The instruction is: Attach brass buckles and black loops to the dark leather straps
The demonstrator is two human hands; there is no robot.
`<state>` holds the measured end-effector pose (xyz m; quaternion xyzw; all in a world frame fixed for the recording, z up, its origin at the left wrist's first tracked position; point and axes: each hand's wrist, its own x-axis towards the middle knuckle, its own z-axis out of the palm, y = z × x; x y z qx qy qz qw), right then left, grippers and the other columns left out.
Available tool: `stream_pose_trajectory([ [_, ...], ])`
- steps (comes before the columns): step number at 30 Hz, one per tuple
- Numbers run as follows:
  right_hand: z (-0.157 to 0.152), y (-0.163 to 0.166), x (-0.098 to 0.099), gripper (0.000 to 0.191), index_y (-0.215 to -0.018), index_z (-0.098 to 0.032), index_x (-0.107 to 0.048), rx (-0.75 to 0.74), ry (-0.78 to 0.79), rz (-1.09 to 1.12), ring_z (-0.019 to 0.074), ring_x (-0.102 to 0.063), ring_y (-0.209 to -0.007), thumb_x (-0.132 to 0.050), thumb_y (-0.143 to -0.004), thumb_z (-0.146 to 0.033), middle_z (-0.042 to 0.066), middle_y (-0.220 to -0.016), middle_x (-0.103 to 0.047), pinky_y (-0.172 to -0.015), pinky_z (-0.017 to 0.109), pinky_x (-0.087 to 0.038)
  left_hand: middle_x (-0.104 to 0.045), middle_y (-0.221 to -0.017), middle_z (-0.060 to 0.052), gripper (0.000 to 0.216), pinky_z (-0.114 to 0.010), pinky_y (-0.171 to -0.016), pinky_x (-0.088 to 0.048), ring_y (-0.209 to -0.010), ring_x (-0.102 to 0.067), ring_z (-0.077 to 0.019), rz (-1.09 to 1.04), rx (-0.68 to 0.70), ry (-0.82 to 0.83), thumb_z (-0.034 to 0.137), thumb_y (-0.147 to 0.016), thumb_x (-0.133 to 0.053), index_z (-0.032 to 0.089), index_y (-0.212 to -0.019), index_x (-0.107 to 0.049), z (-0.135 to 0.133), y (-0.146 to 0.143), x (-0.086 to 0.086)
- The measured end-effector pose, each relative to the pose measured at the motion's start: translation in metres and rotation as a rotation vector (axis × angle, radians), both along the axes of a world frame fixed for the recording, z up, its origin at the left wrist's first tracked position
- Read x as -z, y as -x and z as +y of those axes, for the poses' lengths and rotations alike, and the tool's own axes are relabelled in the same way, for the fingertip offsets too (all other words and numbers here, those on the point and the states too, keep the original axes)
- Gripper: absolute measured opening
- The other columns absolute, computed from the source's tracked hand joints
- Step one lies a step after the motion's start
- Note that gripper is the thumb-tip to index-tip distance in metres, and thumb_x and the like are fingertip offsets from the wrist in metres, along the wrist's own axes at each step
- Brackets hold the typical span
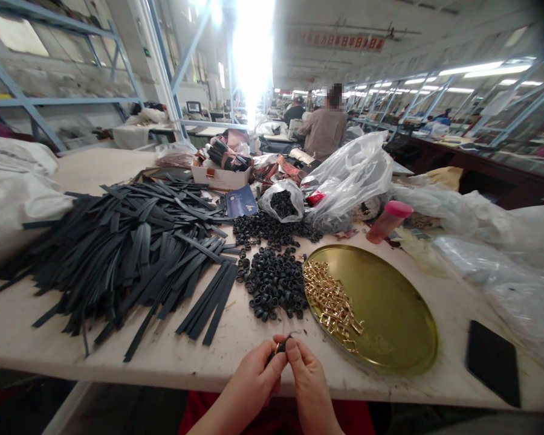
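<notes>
Close to the table's front edge, my left hand point(262, 370) and my right hand point(307, 370) meet, both closed in a pinch. Between their fingertips is a small black strap piece point(281, 347), mostly hidden, with a glint of gold metal beside it. Just beyond my fingers lies a pile of small black loops point(276, 284). Gold buckles point(329, 296) are heaped on the left side of a round gold tray point(390, 302), to the right of my hands. Left of the loops, several black strips point(211, 302) lie side by side near a large heap of strips point(118, 248).
A clear bag point(282, 205) of black loops stands behind the pile, near a blue booklet point(241, 201) and a filled box point(222, 177). A pink-lidded jar point(388, 220) and a dark flat tablet-like object point(493, 362) are on the right. Other people point(325, 130) are farther back.
</notes>
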<state>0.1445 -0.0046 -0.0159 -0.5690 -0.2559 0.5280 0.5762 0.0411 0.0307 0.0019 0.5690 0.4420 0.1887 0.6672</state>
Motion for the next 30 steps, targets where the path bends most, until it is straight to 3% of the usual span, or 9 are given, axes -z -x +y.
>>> stream_pose_trajectory([
  [8, -0.002, -0.007, -0.008, 0.034, -0.073, -0.017, -0.064, 0.009, -0.043, -0.141, 0.0133, -0.046, -0.057, -0.058, -0.072, -0.050, -0.003, -0.058, -0.053, -0.053, 0.023, -0.037, -0.043, -0.044, 0.009, 0.027, -0.016, -0.031, -0.021, -0.029, -0.031, -0.0041, 0.017, -0.011, 0.071, 0.046, -0.076, -0.041, 0.019, -0.072, -0.041, -0.008, 0.002, -0.005],
  [16, -0.005, -0.003, -0.007, 0.036, -0.063, -0.017, -0.055, 0.034, -0.082, -0.277, 0.0130, -0.043, -0.057, -0.052, -0.074, -0.051, -0.003, -0.057, -0.049, -0.053, 0.023, -0.036, -0.042, -0.043, 0.009, 0.022, -0.017, -0.033, -0.021, -0.029, -0.028, -0.0046, 0.039, -0.074, -0.007, 0.038, -0.080, -0.035, 0.020, -0.070, -0.041, -0.019, 0.003, -0.002],
  [20, -0.006, -0.005, -0.004, 0.035, -0.061, -0.018, -0.050, 0.018, -0.052, -0.191, 0.0117, -0.040, -0.053, -0.050, -0.077, -0.049, -0.004, -0.054, -0.044, -0.050, 0.022, -0.035, -0.044, -0.043, 0.009, 0.021, -0.018, -0.037, -0.024, -0.031, -0.031, -0.0054, 0.057, -0.029, -0.109, 0.034, -0.082, -0.035, 0.018, -0.074, -0.047, -0.021, 0.006, -0.001],
  [23, -0.006, -0.006, -0.007, 0.034, -0.061, -0.018, -0.050, 0.006, -0.035, -0.190, 0.0115, -0.040, -0.052, -0.048, -0.078, -0.048, -0.005, -0.053, -0.044, -0.049, 0.022, -0.035, -0.044, -0.043, 0.009, 0.023, -0.019, -0.039, -0.025, -0.033, -0.032, -0.0064, 0.067, -0.023, -0.123, 0.034, -0.082, -0.035, 0.018, -0.074, -0.048, -0.022, 0.007, 0.000],
  [28, -0.010, -0.010, -0.017, 0.033, -0.063, -0.018, -0.053, -0.009, -0.111, -0.396, 0.0138, -0.046, -0.058, -0.050, -0.078, -0.047, -0.002, -0.057, -0.050, -0.055, 0.024, -0.037, -0.043, -0.042, 0.009, 0.024, -0.019, -0.041, -0.026, -0.033, -0.032, -0.0063, 0.046, -0.081, -0.117, 0.036, -0.082, -0.036, 0.019, -0.067, -0.043, -0.023, 0.006, 0.002],
  [30, -0.010, -0.013, -0.017, 0.030, -0.064, -0.018, -0.053, -0.076, -0.111, -0.341, 0.0134, -0.046, -0.059, -0.053, -0.077, -0.045, -0.002, -0.058, -0.050, -0.056, 0.024, -0.037, -0.041, -0.041, 0.009, 0.023, -0.019, -0.041, -0.027, -0.033, -0.031, -0.0062, 0.028, -0.088, -0.110, 0.036, -0.083, -0.035, 0.019, -0.068, -0.043, -0.024, 0.006, 0.002],
])
